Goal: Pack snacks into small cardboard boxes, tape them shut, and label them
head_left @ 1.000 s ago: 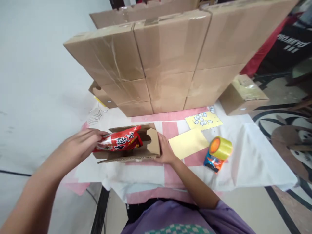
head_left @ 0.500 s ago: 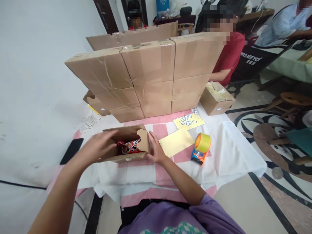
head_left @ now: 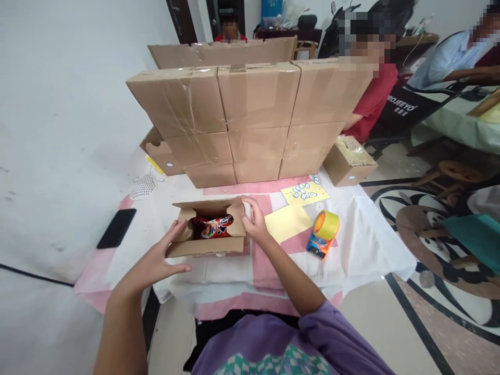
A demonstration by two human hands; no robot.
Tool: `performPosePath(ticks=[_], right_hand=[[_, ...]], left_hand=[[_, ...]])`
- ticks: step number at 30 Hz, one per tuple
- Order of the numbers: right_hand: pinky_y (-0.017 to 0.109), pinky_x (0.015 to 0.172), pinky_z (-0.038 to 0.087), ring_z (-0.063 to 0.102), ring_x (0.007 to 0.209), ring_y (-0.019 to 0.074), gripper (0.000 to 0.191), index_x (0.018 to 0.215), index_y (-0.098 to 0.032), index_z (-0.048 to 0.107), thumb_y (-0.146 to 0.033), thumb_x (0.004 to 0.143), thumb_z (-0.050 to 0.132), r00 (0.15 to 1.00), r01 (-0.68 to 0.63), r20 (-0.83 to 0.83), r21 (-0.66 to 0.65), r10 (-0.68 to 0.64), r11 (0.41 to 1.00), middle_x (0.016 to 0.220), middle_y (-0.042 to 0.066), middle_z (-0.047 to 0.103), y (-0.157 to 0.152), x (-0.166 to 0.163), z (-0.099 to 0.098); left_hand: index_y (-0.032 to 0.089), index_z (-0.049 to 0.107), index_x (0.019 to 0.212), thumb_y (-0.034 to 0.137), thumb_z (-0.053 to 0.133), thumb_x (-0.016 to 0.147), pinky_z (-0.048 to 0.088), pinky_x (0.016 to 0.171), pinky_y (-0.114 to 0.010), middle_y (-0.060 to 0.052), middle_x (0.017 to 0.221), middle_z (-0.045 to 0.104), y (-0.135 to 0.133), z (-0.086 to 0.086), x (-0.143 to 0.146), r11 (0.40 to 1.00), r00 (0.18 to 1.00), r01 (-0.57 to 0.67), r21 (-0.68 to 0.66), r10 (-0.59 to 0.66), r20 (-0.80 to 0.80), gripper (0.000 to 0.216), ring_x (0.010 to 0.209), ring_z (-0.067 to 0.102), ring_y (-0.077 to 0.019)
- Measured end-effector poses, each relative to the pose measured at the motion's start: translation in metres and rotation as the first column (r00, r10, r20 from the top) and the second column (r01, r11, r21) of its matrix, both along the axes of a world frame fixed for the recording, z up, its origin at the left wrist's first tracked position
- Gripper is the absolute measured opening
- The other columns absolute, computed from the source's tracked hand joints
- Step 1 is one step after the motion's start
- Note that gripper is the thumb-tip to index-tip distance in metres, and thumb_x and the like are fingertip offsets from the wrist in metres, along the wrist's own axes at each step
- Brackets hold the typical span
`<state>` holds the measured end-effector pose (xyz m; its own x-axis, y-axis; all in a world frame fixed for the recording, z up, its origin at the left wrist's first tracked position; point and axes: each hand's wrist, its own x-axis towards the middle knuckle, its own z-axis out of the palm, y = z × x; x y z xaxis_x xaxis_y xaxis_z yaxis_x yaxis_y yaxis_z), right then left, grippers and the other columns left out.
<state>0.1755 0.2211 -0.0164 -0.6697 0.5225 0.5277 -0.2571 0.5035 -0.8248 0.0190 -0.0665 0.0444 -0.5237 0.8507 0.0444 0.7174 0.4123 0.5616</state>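
Small carton (head_left: 209, 237) open on counter (head_left: 375, 245), centre near edge; red packet (head_left: 214, 227) inside, partly above rim. Left hand (head_left: 158, 260) spread flat against carton's near-left corner, gripping nothing. Right hand (head_left: 255, 224) pinches right end flap, fingers lightly closed. Risk: packet standing proud could jam flaps; uneven push could slide carton on loose cloth. Tape dispenser (head_left: 322, 237) right, apart.
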Motion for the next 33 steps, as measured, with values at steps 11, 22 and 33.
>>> performPosePath(ticks=[11, 22, 33], right_hand=[[0.055, 0.114, 0.046, 0.055, 0.136, 0.0307, 0.039, 0.129, -0.025, 0.065, -0.041, 0.104, 0.041, 0.99, 0.137, 0.01, 0.104, -0.139, 0.985, 0.132, 0.013, 0.067, -0.008, 0.052, 0.007], [0.055, 0.101, 0.054, 0.062, 0.124, 0.0331, 0.08, 0.14, -0.023, 0.044, -0.061, 0.078, 0.075, 0.673, 0.703, 0.121, -0.41, -0.729, 0.581, 0.132, 0.017, 0.063, 0.107, 0.222, -0.02], [0.034, 0.068, 0.057, 0.069, 0.077, 0.0245, 0.047, 0.091, -0.018, 0.071, -0.065, 0.083, 0.07, 0.884, 0.468, 0.254, -0.468, -0.393, 0.75, 0.086, 0.007, 0.071, 0.118, 0.225, -0.045]], left_hand=[[0.026, 0.068, 0.102, 0.049, 0.048, 0.098, 0.049, 0.079, -0.042, -0.011, 0.109, 0.072, 0.052, 0.007, 0.002, 0.998, 0.883, -0.035, 0.058, 0.058, -0.466, 0.031, 0.097, 0.068, -0.0317], [0.019, 0.069, 0.123, 0.046, 0.044, 0.1, 0.053, 0.087, -0.043, -0.014, 0.121, 0.073, 0.04, -0.058, 0.014, 0.974, 0.698, 0.194, 0.113, -0.056, -0.713, 0.043, 0.1, 0.07, -0.0316], [0.029, 0.048, 0.154, 0.06, 0.053, 0.094, 0.055, 0.088, -0.043, -0.012, 0.142, 0.063, 0.04, -0.048, 0.028, 0.995, 0.798, -0.075, 0.063, 0.098, -0.594, 0.068, 0.118, 0.065, -0.0334]])
